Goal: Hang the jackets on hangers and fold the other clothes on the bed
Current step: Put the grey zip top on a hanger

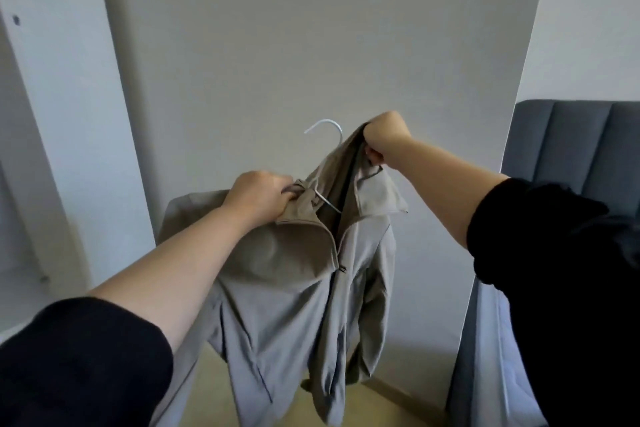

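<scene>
Fitting grey-beige zip jacket (pixel 294 288) onto white wire hanger (pixel 325 121), mid-air before the wall. Your left hand (pixel 258 196) grips collar and hanger; your right hand (pixel 382 139) clutches the opposite collar. Second shoulder unseated; folding likely pending.

Loose black sleeves (pixel 79 364), bare forearms (pixel 180 263)
</scene>
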`<state>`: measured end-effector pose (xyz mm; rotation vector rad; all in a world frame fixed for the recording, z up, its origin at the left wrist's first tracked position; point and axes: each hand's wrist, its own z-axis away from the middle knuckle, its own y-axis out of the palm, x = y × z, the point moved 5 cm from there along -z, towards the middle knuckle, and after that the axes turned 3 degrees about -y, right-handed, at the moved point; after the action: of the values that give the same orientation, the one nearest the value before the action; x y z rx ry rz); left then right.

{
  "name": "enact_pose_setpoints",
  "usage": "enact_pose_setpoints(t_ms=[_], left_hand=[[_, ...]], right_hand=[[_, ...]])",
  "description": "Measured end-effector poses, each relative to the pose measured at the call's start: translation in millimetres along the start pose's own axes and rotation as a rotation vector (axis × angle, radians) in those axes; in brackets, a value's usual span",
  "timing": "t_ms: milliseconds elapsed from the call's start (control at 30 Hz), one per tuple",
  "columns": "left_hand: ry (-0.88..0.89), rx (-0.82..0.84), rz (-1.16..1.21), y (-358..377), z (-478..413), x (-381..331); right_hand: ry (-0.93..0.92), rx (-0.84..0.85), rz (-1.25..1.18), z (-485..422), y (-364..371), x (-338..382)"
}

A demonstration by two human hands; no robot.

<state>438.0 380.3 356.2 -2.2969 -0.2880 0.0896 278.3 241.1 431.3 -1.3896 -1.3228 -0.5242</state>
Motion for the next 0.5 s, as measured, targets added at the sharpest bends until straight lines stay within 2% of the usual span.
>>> enact_pose_setpoints(t_ms=[100, 167, 233, 367, 433, 500], left_hand=[[-0.024, -0.021, 0.084, 4.9, -0.7, -9.5], [-0.137, -0.069, 0.257, 2.9, -1.9, -6.2], [-0.258, -0.111, 0.413, 1.4, -2.4, 0.4], [-0.350, -0.122, 0.508, 5.5, -3.8, -3.3], [-0.341, -0.128, 0.531, 8.0, -7.4, -12.3], [-0.307, -0.134, 0.548, 8.2, -12.9, -23.1]], right_hand=[[-0.023, -0.008, -0.141, 7.2, -1.9, 19.0], [-0.026, 0.193, -0.112, 15.7, -1.9, 16.3], [-0.080, 0.406, 0.084, 20.9, -7.9, 2.0], [-0.317, 0.360, 0.634, 23.4, -30.7, -26.9], [-0.336, 0.384, 0.738, 26.0, -33.9, -45.0], [-0.334, 0.347, 0.735, 27.0, -39.0, -56.4]])
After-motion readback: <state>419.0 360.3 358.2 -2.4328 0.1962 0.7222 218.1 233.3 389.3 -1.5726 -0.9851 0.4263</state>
